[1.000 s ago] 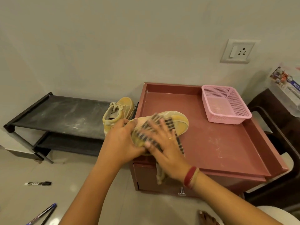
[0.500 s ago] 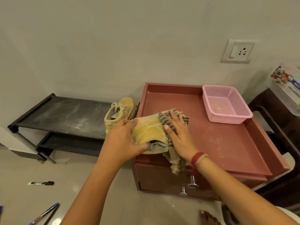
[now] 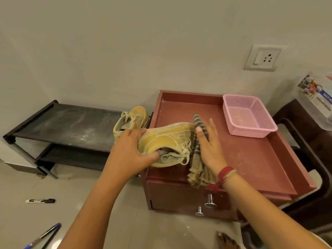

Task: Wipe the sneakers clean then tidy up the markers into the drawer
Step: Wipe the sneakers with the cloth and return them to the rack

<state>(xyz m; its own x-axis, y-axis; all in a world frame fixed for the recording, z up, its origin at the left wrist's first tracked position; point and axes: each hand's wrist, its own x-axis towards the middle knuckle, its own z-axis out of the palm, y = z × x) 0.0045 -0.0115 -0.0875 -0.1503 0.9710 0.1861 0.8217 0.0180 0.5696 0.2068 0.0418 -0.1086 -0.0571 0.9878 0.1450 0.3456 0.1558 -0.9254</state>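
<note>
- Currently the wiping step looks to be in hand: a dusty yellow lace-up sneaker (image 3: 167, 141) lies on its side at the near left corner of the reddish-brown wooden cabinet top (image 3: 251, 159), with its opening and laces facing the person.
- The left hand (image 3: 131, 151) grips the heel, fingers curled over the back and thumb hooked into the opening.
- The right hand (image 3: 209, 148) is flat, its fingers straight and close together. It presses a brown-and-dark striped cloth (image 3: 196, 159) against the toe end, and the cloth's loose tail hangs over the cabinet's front edge.
- The relation that matters is that the sneaker's long axis runs across the person, heel left and toe right, with the toe pointing into the right palm. A next stroke would probably run from toe to heel along that axis, led by the right hand while the left only braces.
- A second matching yellow sneaker (image 3: 133, 119) sits upright on the black two-tier shoe rack (image 3: 71, 123), just beside the cabinet's left wall and nearer the left hand. I cannot tell whether it is clean.
- A black-and-white marker (image 3: 40, 200) and a blue-capped pen (image 3: 45, 234) lie on the pale floor, well apart from the cabinet on the left.
- The cabinet's front drawer (image 3: 179, 196), with chrome knobs, is closed, so the tidying is not yet begun.
- A pink mesh plastic basket (image 3: 249, 115) stands at the far right of the cabinet top.
</note>
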